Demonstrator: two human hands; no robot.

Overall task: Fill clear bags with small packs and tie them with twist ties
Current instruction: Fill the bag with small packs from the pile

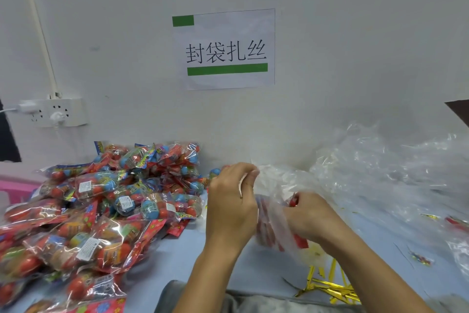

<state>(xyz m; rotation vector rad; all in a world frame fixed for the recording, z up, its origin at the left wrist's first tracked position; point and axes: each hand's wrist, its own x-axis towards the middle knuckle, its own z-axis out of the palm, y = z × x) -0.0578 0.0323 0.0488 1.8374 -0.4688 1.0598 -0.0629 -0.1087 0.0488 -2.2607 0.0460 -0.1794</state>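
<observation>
Crinkled clear film dominated the right half of the frame: a loose heap of clear bags [385, 168] lay piled against the white wall [330, 33], spreading down toward the right edge. In the left half, a big mound of small packs [101, 206], bright red and blue under glossy wrap, covered the pale blue table [182, 257] from the lower left corner up to the wall. On the wall at upper centre hung a paper sign [224, 50] with green bars, and at centre left a white power strip [54, 112] with a plug in it.

At centre frame, one clear bag [272, 213] was held up between both hands, with red packs showing blurred through it. The left hand [232, 201] pinched the bag's upper edge, fingers curled over the film at its mouth. The right hand [312, 216] gripped the bag's side, fingers closed on the film and on what looked like a red pack at the opening; the blur hid whether that pack was inside.

The step looked like loading. It would go best with the mouth kept stretched wide by the left hand, packs pushed down to the bottom, and enough slack film left above to gather into a neck.

The gold twist ties [330, 284] lay in a small scatter at lower right, near the right forearm and handy for the tie.
</observation>
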